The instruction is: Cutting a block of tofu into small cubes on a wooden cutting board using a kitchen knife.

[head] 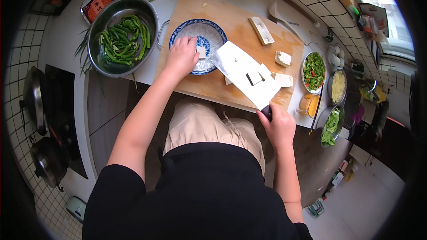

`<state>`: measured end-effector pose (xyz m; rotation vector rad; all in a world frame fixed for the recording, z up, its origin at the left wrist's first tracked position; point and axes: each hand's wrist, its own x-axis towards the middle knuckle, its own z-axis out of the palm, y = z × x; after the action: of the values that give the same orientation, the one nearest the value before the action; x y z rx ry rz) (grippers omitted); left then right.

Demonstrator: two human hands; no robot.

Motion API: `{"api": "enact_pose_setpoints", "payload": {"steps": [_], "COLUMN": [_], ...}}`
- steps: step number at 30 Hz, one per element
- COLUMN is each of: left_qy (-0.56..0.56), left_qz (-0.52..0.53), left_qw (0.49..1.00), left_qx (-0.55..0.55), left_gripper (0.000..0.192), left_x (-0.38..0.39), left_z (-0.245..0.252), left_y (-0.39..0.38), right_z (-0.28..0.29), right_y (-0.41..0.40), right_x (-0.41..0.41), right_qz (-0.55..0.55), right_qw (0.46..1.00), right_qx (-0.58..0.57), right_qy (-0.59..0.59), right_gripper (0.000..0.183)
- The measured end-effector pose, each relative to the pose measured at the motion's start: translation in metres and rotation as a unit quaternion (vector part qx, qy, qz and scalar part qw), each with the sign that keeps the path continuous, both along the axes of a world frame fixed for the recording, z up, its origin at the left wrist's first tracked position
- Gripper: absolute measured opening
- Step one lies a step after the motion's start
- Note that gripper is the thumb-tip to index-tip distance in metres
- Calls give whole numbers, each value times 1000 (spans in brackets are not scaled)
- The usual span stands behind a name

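Note:
My left hand (182,55) reaches over the blue-and-white patterned bowl (217,26) with its fingers bent. Beside the thumb and fingertips is a small white block of tofu (201,52); whether the hand grips it or it rests in the bowl is unclear. My right hand (278,125) is closed around the dark handle of a cleaver (240,63). The broad blade lies tilted across the bowl's right side and the wooden cutting board (233,10). White tofu slices (256,77) rest on the blade. More tofu (284,80) shows beside it, partly covered.
Further tofu pieces (261,31) sit on the board. Left of it stands a steel basin (153,33) of green peppers (123,40). On the right are a plate of chopped peppers (313,71), a glass cup (308,105), chopsticks (317,108) and a bowl of greens (331,126). A ladle (274,11) lies behind.

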<state>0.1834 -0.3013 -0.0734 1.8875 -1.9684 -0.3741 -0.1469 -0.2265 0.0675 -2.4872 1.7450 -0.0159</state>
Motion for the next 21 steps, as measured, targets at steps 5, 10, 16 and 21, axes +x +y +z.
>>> {"api": "enact_pose_setpoints", "payload": {"steps": [5,10,16,21], "left_qy": [127,123,129,140], "left_qz": [1,-5,15,7], "left_qw": [989,991,991,989], "left_qx": [-81,-47,-32,-49], "left_gripper": [43,65,55,47], "left_x": [-32,-85,-102,-98], "left_z": [67,77,61,56], "left_y": [11,24,26,26], "right_z": [-10,-15,-11,-7], "right_y": [-6,-11,-7,-2], "right_x": [22,48,55,52], "right_qz": [39,80,91,91], "right_qw": [999,996,995,995], "right_qx": [-8,8,26,27], "right_qy": [-11,-38,-39,-43], "right_gripper": [36,35,34,34]}}
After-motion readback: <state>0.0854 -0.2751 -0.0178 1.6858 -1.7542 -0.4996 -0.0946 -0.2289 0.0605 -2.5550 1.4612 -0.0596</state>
